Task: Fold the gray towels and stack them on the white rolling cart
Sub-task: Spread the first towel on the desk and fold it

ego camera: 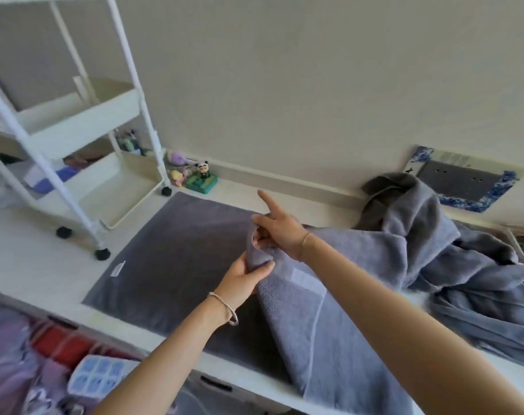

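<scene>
A gray towel (pixel 177 259) lies spread flat on the white table (pixel 30 259), its right part lifted and draped toward me. My left hand (pixel 244 272) grips the raised corner of that towel from below. My right hand (pixel 277 232) pinches the same corner from above, index finger pointing out. A heap of crumpled gray towels (pixel 434 235) sits at the right. The white rolling cart (pixel 75 127) stands on the table at the left, its upper tray bare.
Small toy figures (pixel 194 175) sit against the wall beside the cart's wheel. A blue-patterned framed panel (pixel 464 181) is on the wall at right. Below the table's front edge are purple and red items and an ice-cube tray (pixel 99 375).
</scene>
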